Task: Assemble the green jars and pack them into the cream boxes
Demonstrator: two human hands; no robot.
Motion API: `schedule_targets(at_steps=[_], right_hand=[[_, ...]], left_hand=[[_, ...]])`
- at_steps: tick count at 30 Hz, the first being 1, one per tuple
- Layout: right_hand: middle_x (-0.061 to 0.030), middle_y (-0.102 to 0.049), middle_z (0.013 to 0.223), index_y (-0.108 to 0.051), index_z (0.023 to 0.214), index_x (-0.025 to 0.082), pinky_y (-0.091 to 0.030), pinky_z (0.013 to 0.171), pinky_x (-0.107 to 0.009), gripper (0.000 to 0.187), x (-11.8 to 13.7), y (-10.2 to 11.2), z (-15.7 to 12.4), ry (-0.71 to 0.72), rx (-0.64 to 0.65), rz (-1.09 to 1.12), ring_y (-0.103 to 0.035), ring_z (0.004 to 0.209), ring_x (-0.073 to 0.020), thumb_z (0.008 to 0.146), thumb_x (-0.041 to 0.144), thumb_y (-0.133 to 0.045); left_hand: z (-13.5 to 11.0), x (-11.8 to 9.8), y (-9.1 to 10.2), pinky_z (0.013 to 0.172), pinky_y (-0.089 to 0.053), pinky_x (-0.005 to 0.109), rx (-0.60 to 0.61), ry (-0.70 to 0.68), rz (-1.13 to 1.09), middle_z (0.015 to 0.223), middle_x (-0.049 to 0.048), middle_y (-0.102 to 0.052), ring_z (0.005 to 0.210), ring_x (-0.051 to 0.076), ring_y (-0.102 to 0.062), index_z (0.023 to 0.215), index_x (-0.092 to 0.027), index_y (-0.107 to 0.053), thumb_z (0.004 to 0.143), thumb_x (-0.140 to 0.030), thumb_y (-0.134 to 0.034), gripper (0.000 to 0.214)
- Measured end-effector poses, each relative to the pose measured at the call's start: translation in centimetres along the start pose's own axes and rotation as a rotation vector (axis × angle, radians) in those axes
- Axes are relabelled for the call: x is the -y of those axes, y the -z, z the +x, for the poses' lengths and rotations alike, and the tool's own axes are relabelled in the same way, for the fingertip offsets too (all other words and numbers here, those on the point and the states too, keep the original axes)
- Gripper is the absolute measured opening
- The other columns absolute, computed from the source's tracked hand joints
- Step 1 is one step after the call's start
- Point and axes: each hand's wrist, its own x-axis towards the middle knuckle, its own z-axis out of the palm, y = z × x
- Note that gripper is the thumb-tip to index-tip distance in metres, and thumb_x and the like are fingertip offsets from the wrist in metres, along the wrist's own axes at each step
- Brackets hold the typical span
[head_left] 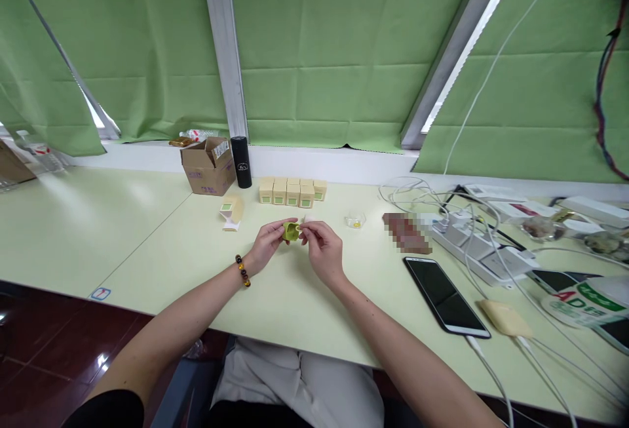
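Over the table's middle, my left hand [264, 244] is closed round a small green hollow case [291, 231], its open side facing me. At the case's right edge, the thumb and fingers of my right hand [324, 248] are pinched together. A tiny pale piece shows at those fingertips, too small to name. Just behind my right hand is a small whitish thing [309, 218], partly covered by it. A little clear plastic box [354, 220] with something yellow in it lies to the right. To the left rests an opened cream carton [232, 210].
Several small cream boxes [286, 192] stand in a row at the back. Left of them are a black bottle [241, 162] and a cardboard box [209, 167]. On the right lie a smartphone [445, 295], a yellow case [506, 318], a power strip [484, 254] and tangled white cables.
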Motion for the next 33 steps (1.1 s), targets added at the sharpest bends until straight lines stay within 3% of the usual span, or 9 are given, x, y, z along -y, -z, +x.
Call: schedule_targets(at_steps=[4,7,12,15,21,33], right_hand=[[-0.0056,-0.07,0.097,-0.073,0.1,0.023,-0.063,0.071,-0.034,0.01,-0.1,-0.1,-0.1,0.007,-0.002,0.011,-0.069,0.079,-0.0173,0.094,0.026,-0.065],[-0.0044,-0.072,0.093,-0.072,0.099,0.024,-0.062,0.072,-0.034,0.01,-0.2,0.0,-0.1,0.132,-0.009,-0.102,-0.069,0.08,-0.0178,0.094,0.02,-0.065],[-0.0065,-0.073,0.1,-0.069,0.112,0.024,-0.059,0.076,-0.032,0.025,-0.6,0.1,-0.2,0.382,0.058,-0.274,-0.07,0.088,-0.0181,0.098,0.01,-0.054],[-0.0071,-0.07,0.097,-0.071,0.107,0.022,-0.054,0.071,-0.03,0.024,-0.9,0.1,-0.3,0.456,0.057,-0.447,-0.066,0.086,-0.0179,0.097,0.01,-0.053],[-0.0024,-0.058,0.077,-0.073,0.094,0.02,-0.039,0.06,-0.027,0.018,-0.8,0.5,-0.1,0.503,-0.008,-0.679,-0.052,0.067,-0.0138,0.096,0.014,-0.056],[-0.0024,-0.058,0.065,-0.07,0.085,0.023,-0.036,0.06,-0.032,0.026,-1.2,0.7,0.1,0.503,0.072,-0.69,-0.05,0.062,-0.0168,0.1,0.02,-0.05]], left_hand=[[0.1,0.0,-0.1,0.077,-0.044,0.031,-0.014,0.006,-0.013,0.104,0.0125,-0.074,0.09,0.019,-0.062,0.124,-0.013,-0.075,0.087,-0.039,-0.073,0.045],[0.0,0.0,-0.1,0.077,-0.044,0.031,-0.009,0.017,-0.015,0.103,0.0127,-0.074,0.088,0.018,-0.061,0.124,-0.013,-0.075,0.087,-0.038,-0.073,0.045],[-0.2,-0.2,-0.3,0.079,-0.045,0.031,0.007,0.036,-0.024,0.103,0.0128,-0.074,0.087,0.018,-0.061,0.125,-0.013,-0.075,0.087,-0.038,-0.074,0.045],[-0.3,-0.3,-0.6,0.08,-0.044,0.031,0.024,0.059,-0.033,0.102,0.0119,-0.073,0.087,0.017,-0.06,0.125,-0.013,-0.075,0.087,-0.037,-0.074,0.045],[-0.5,-0.6,-1.2,0.08,-0.043,0.031,0.056,0.082,-0.042,0.097,0.0101,-0.071,0.086,0.017,-0.059,0.123,-0.014,-0.076,0.085,-0.037,-0.077,0.044],[-0.6,-0.4,-0.9,0.084,-0.042,0.031,0.115,0.08,0.036,0.099,0.0087,-0.072,0.088,0.017,-0.06,0.127,-0.015,-0.073,0.086,-0.041,-0.079,0.049]])
